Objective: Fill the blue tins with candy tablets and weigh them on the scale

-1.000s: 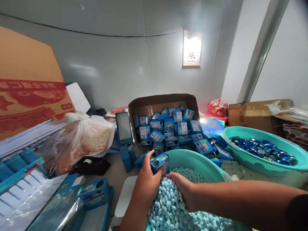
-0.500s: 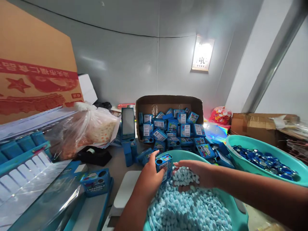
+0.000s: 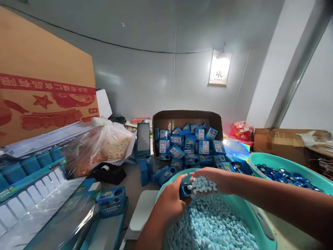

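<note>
My left hand (image 3: 170,201) is wrapped round a small blue candy box (image 3: 184,192), tilted with its dark open end facing my right hand. My right hand (image 3: 223,177) is cupped, palm up, round a heap of pale blue candies (image 3: 204,184). Its fingertips reach the mouth of the box, and some candies lie right at the opening. Both hands are above a turquoise basin (image 3: 262,224) with many loose pale blue candies (image 3: 221,225) in it. Most of the box is hidden by my left fingers.
Behind the basin, a carton (image 3: 187,114) on its side is filled with blue boxes. A second turquoise basin (image 3: 256,160) with shiny blue lids stands right. A white scale (image 3: 142,210), a display tray (image 3: 104,229) and a tied plastic bag (image 3: 104,139) are left.
The candy box has tipped from nearly upright towards my right hand. My right hand has come up against its opening with the candies. The camera view has shifted slightly.
</note>
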A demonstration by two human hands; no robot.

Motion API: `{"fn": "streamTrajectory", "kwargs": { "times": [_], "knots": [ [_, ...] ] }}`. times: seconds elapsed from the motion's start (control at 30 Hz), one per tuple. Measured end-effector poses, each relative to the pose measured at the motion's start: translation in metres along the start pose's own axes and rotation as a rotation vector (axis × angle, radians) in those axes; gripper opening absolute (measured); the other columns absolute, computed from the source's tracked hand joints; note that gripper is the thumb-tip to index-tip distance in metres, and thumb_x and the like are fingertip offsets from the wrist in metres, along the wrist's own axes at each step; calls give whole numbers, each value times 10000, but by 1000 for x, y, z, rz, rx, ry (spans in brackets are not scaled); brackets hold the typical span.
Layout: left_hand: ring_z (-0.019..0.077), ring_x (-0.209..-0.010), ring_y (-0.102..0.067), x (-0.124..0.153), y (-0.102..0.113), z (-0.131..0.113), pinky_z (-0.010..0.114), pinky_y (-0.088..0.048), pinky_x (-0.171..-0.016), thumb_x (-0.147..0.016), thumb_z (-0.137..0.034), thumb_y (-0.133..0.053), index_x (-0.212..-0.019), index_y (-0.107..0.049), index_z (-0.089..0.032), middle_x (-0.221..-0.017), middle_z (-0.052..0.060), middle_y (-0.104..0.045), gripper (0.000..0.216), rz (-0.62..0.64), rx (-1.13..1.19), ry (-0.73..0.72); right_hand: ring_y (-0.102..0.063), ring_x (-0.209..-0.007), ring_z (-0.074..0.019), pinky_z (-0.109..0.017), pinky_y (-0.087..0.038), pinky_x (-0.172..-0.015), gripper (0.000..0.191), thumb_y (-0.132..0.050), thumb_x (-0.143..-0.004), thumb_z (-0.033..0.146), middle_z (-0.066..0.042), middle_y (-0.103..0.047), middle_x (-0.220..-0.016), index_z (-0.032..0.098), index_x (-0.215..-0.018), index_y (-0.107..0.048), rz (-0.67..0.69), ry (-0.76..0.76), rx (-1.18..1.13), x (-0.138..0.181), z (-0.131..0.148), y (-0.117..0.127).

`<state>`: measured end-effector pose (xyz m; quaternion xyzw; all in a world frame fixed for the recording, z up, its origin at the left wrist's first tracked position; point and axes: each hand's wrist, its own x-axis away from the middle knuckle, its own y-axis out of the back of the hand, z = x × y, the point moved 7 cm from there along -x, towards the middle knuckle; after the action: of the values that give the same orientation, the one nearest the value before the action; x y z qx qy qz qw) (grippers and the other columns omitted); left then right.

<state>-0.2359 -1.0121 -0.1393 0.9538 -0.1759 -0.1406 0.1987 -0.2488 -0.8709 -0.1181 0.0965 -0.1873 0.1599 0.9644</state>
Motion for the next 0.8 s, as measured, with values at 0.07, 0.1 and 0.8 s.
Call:
{"fn": "streamTrajectory", "kwargs": {
  "times": [0.07,0.1,0.8],
  "knots": [
    [235,-1029,-664,1,-1,-4,308,-475,-870,-671,-154,-676,-1283,-605,-279,-1172,18,-720,628,19,-15,-33,-682,-631,-174,-263,-538,-624,270,-525,-902,331,-87,-699,-694,143,-778,-674,33,-29,-4,-2,1,0],
    [233,-1017,-666,1,-1,-5,305,-474,-862,-667,-151,-675,-1238,-634,-286,-1142,5,-729,588,20,-25,-36,-661,-588,-164,-253,-516,-587,267,-543,-893,335,-79,-691,-661,138,-769,-675,43,-25,28,-3,3,0],
    [235,-887,-672,-4,3,-2,293,-445,-735,-671,-161,-635,-1030,-686,-219,-930,11,-755,367,-63,-117,117,-591,-599,-199,-288,-311,-513,279,-604,-803,385,-105,-687,-665,169,-651,-695,-322,411,1150,5,50,-33]
  ]
}}
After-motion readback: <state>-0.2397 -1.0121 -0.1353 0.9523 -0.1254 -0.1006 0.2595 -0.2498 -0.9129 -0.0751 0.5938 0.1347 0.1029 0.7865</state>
